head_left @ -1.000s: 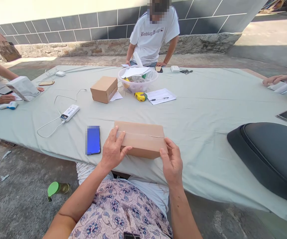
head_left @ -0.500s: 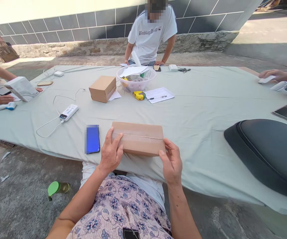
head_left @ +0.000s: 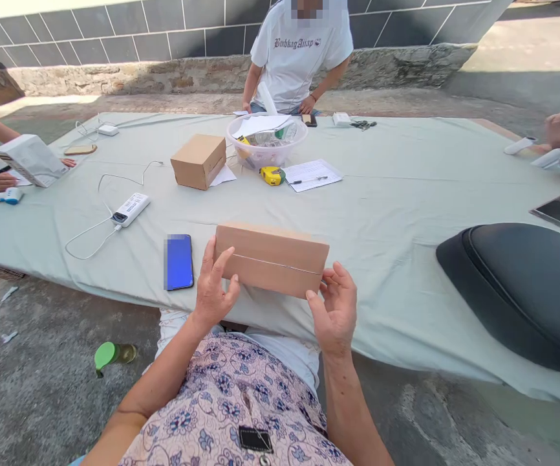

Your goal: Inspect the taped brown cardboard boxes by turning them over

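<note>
A brown cardboard box (head_left: 273,259) is tilted toward me near the table's front edge, with a seam running along the face I see. My left hand (head_left: 212,281) grips its left end, the thumb and forefinger on the near face. At the right end, my right hand (head_left: 334,307) has its thumb at the lower corner and its other fingers behind the edge. Left of the box lies a phone (head_left: 180,262) with a blue screen.
On the cloth-covered table (head_left: 396,188) are a second cardboard box (head_left: 198,162), a plastic basket (head_left: 266,152), a yellow tape measure (head_left: 272,175), a paper sheet (head_left: 313,176), a power bank (head_left: 130,210) and a black seat-like object (head_left: 522,291). A person (head_left: 302,58) is opposite; others' hands work at both sides.
The cardboard box has tipped up, its seamed face turning toward me, with both hands still on its ends. At right, another person's hand has shifted and a white item now lies on the table.
</note>
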Tool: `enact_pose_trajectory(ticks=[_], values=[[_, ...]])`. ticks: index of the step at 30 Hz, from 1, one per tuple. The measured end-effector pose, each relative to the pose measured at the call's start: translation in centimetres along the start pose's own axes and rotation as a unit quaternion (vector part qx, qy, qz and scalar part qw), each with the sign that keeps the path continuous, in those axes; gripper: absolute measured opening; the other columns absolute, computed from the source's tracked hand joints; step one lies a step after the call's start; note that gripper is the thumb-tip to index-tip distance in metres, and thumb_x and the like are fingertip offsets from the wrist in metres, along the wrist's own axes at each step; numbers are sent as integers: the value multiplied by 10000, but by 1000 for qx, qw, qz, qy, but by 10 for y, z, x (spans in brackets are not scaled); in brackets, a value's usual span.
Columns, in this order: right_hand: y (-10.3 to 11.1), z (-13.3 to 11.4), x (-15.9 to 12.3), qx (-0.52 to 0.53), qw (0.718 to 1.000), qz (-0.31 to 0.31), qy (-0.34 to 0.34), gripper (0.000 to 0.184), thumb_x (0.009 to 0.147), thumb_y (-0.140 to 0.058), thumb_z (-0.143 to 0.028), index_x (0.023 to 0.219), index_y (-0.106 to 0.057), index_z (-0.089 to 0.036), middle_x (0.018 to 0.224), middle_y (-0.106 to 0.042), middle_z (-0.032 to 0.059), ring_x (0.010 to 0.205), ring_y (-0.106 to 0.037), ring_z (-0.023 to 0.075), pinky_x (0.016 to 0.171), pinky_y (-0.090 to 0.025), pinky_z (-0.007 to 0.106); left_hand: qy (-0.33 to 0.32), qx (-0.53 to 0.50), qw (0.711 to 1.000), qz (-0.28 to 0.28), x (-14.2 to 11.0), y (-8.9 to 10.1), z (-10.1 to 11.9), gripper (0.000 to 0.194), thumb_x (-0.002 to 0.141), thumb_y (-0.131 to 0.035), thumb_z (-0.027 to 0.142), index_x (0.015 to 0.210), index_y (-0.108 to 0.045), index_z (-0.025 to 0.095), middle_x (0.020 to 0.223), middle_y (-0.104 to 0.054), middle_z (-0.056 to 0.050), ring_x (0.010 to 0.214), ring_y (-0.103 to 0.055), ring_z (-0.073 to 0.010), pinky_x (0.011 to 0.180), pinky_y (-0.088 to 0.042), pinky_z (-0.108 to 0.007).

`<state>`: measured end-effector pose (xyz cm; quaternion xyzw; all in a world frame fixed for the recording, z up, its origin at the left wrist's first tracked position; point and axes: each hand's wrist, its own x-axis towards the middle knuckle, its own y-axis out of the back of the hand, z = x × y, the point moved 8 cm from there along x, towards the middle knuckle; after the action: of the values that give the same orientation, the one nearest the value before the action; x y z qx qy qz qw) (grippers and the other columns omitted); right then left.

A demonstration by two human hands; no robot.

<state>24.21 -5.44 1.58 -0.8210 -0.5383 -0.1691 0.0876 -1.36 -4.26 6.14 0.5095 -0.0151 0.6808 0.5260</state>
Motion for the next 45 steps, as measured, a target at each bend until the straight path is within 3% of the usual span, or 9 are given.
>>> enact_pose_trajectory(ticks=[4,9,14,20,24,30,35,40,45], values=[[0,9,2,-39,999,18,-12,641,865,-652,-454,1453,-460,-288,1165,-594,78,1135,-622,230,1000,-554,443,33,-28,999,3,-7,-8,-19,629,953,-553,268,1539,-328,282,1518,-452,-168,1435,-456,-292,1118,-470,-469],[-4,14,0,-140,990,2,-31,706,874,-611,-593,1453,-464,-217,1087,-631,98,1013,-641,230,876,-596,417,166,-52,985,3,-20,-15,-43,844,877,-669,591,1565,-285,289,1298,-544,-150,1187,-565,-257,951,-547,-404],[-16,5,-4,-262,965,10,-7,755,819,-620,-713,1389,-491,-235,1197,-616,125,1012,-627,254,801,-595,416,214,-22,976,-23,-22,-23,-40,913,782,-670,749,1483,-401,229,1325,-527,-172,1270,-533,-307,1042,-499,-466],[-31,3,-3,-316,948,43,2,904,716,-668,-806,1358,-417,-222,1277,-546,153,1203,-578,330,962,-537,493,225,5,974,-1,-16,-40,-28,1064,694,-732,774,1483,-331,184,1444,-456,-220,1409,-416,-366,1184,-353,-560],[-33,5,-2,-308,950,45,0,851,756,-653,-776,1356,-411,-223,1275,-539,155,1225,-564,341,981,-527,514,239,-1,971,14,-16,-43,-30,1006,722,-733,741,1459,-353,172,1430,-466,-225,1404,-416,-371,1174,-359,-566],[-23,10,-4,-231,973,25,-3,556,924,-537,-583,1357,-485,-238,1240,-609,129,1064,-619,254,894,-565,443,235,-78,968,28,-17,-35,-41,629,932,-582,498,1439,-383,185,1427,-500,-196,1377,-471,-300,1181,-367,-504],[-15,14,-5,-174,983,22,-52,506,927,-525,-477,1363,-543,-221,1143,-644,114,1014,-627,229,825,-579,376,308,-123,943,42,-23,-32,-56,578,891,-596,381,1413,-433,194,1383,-514,-169,1324,-516,-281,1131,-431,-442],[-18,15,-8,-119,992,9,-41,515,910,-537,-424,1388,-545,-234,1219,-633,122,1118,-625,241,934,-571,410,290,-196,933,77,-27,-30,-54,556,852,-590,296,1380,-445,199,1369,-516,-149,1304,-531,-259,1128,-445,-412],[-22,29,-11,-52,997,5,-54,478,891,-572,-388,1347,-525,-252,1225,-638,100,1124,-635,225,994,-550,437,318,-232,916,76,-34,-32,-61,534,786,-630,236,1291,-455,214,1308,-567,-119,1236,-591,-233,1110,-466,-399]])
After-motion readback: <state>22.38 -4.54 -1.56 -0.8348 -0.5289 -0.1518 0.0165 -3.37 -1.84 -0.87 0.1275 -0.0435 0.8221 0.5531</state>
